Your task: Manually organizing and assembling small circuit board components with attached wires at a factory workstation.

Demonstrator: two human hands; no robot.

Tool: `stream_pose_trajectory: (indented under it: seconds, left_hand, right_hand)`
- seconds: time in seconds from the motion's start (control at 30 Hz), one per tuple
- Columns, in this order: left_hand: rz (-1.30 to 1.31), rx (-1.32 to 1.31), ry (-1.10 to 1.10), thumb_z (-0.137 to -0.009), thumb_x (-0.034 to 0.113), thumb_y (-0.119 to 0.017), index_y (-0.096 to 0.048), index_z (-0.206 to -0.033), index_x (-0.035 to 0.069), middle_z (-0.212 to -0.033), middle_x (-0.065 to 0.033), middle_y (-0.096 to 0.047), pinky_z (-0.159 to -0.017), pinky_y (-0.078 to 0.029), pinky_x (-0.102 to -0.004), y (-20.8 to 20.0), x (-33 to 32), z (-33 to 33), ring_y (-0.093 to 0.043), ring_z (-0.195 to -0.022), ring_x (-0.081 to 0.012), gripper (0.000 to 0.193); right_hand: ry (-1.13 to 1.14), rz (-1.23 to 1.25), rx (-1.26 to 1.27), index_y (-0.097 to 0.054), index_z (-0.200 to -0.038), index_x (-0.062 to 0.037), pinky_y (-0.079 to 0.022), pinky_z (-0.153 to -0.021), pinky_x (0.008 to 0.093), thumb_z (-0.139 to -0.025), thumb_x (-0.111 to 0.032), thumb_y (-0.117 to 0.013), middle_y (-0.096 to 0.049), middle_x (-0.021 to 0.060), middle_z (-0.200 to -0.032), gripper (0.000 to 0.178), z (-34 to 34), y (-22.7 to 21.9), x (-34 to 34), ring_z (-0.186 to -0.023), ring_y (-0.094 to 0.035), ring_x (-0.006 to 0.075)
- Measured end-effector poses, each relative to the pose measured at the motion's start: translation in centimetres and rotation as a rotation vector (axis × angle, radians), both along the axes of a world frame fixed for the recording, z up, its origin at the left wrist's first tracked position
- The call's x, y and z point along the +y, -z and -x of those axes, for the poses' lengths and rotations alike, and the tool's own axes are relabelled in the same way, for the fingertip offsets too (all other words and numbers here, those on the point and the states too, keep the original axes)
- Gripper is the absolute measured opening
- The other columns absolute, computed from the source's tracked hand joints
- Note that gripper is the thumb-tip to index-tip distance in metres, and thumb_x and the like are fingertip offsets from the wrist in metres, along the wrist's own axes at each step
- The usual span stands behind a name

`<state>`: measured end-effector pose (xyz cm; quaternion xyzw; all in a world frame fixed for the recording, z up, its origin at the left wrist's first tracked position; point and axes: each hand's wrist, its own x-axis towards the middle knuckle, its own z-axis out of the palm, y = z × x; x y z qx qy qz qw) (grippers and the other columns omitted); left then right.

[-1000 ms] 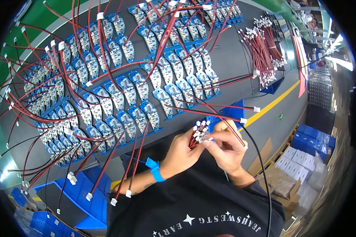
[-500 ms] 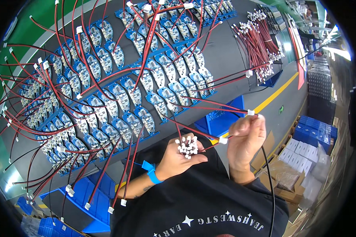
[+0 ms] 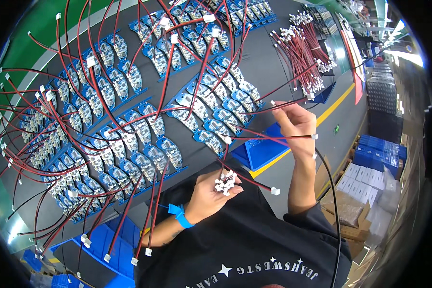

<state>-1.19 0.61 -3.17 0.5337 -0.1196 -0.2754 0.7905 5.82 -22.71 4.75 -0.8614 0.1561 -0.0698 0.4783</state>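
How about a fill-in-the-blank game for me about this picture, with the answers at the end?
1. The left hand holds a bunch of connectors whose colour is ____.
2. The wristband is coloured ____.
3. In the picture, the loose wire pile lies on the ____ side of the blue circuit boards.
4. The shirt with printed stars is mostly ____.

Missing words: white; blue; right; black.

Open tabletop [image 3: 266,67] between circuit boards [image 3: 169,151] and cable pile [image 3: 300,57], wires [image 3: 166,77] arching above boards, some crossing right hand [image 3: 298,124]
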Motion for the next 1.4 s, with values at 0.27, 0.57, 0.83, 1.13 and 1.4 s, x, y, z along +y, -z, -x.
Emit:
stream_pose_trajectory:
  seconds: [0.27,0.57,0.83,1.13,1.4]
  left_hand:
    - [-0.101,-0.027,0.005,-0.083,0.007,-0.077,-0.061,-0.121,-0.001,-0.083,-0.0052,-0.068,-0.068,-0.05,-0.0246,-2.0,-0.3,-1.5,-0.061,-0.073,-0.0079,0.043]
    - [-0.122,-0.041,-0.009,-0.082,-0.001,-0.073,-0.066,-0.112,0.0,-0.086,-0.0057,-0.07,-0.067,-0.05,-0.0261,-1.3,0.0,-1.2,-0.062,-0.073,-0.0082,0.031]
    - [-0.142,-0.079,0.007,-0.083,0.001,-0.072,-0.066,-0.11,0.0,-0.089,-0.0088,-0.071,-0.067,-0.051,-0.0285,-0.8,0.2,-1.3,-0.065,-0.072,-0.0136,0.027]
    - [-0.121,-0.114,0.02,-0.086,0.004,-0.071,-0.066,-0.109,-0.001,-0.089,-0.0101,-0.071,-0.067,-0.052,-0.0295,-1.0,0.4,-1.7,-0.069,-0.075,-0.0177,0.025]
    - [-0.099,-0.088,0.051,-0.086,0.005,-0.07,-0.064,-0.112,0.001,-0.085,-0.0102,-0.071,-0.066,-0.053,-0.0301,-1.0,0.4,-1.9,-0.071,-0.075,-0.0189,0.027]
  right_hand:
    - [-0.442,0.542,0.229,-0.064,-0.083,0.0049,-0.047,-0.055,0.0414,-0.082,-0.008,-0.063,-0.056,0.0266,-0.067,0.013,-5.7,-2.3,-0.2,-0.065,-0.058,0.0438]
    - [-0.736,0.801,0.119,-0.07,-0.079,-0.0064,-0.053,-0.06,0.0418,-0.076,-0.008,-0.067,-0.068,0.0138,-0.074,0.005,-7.5,-2.6,-0.4,-0.069,-0.066,0.0356]
    - [-0.791,0.795,0.122,-0.066,-0.077,-0.0042,-0.05,-0.057,0.0425,-0.076,-0.006,-0.066,-0.066,0.0149,-0.072,0.002,-7.8,-3.4,0.5,-0.066,-0.065,0.0361]
    - [-0.891,0.896,0.1,-0.06,-0.072,-0.0056,-0.048,-0.059,0.0438,-0.075,-0.008,-0.063,-0.061,0.0145,-0.069,0.005,-8.3,-3.4,0.7,-0.066,-0.062,0.0357]
    - [-0.862,0.815,0.216,-0.054,-0.068,-0.0044,-0.04,-0.057,0.0486,-0.068,-0.001,-0.056,-0.056,0.0158,-0.064,0.003,-9.5,-3.8,0.9,-0.065,-0.057,0.0399]
